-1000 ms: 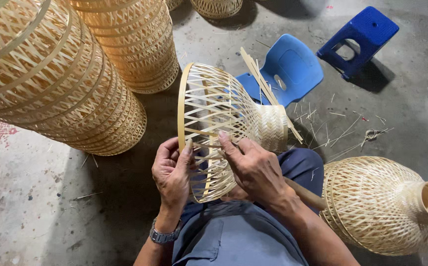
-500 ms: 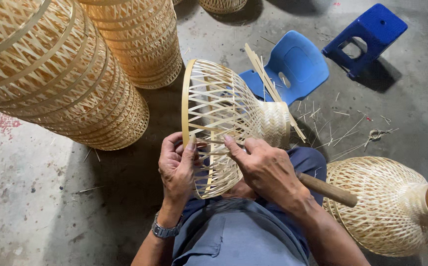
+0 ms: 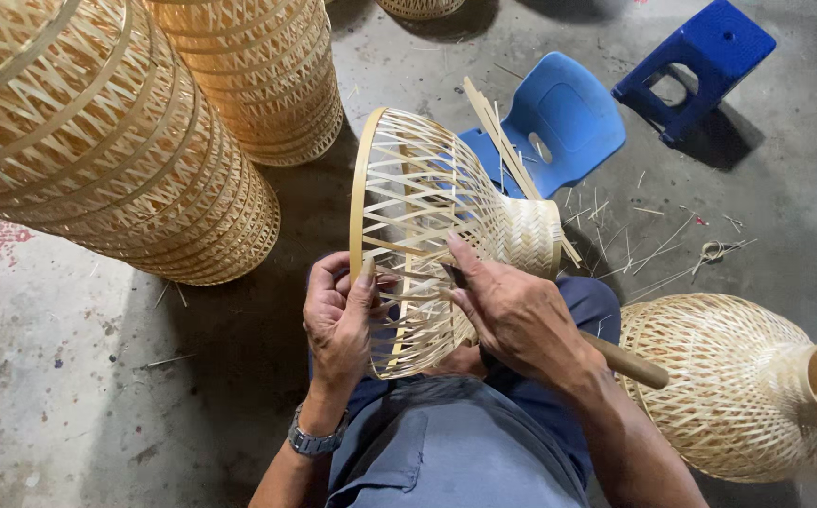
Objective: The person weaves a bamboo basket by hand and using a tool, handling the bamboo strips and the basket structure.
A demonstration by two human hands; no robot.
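Woven bamboo baskets and blue plastic seats, counted.

Baskets: five in view — one held basket [image 3: 427, 226]; two tall stacks of baskets, one left of it [image 3: 98, 141] and one behind it [image 3: 267, 75]; one finished basket [image 3: 738, 386] to its right; one partly seen basket [image 3: 418, 7] far behind. Blue chair [image 3: 559, 122]: one. Blue stool [image 3: 700, 56]: one. Hands: two, left hand [image 3: 338, 320] and right hand [image 3: 517, 315]. Wristwatch [image 3: 312, 440]: one.

tall woven stacks [image 3: 98, 141]: tops cut off at the 10 and 12 o'clock edges
tool [image 3: 625, 362]: working end hidden under the right hand [image 3: 521, 315]
finished basket [image 3: 747, 386]: mouth clipped at 4 o'clock
forearms: cut off at 6 o'clock
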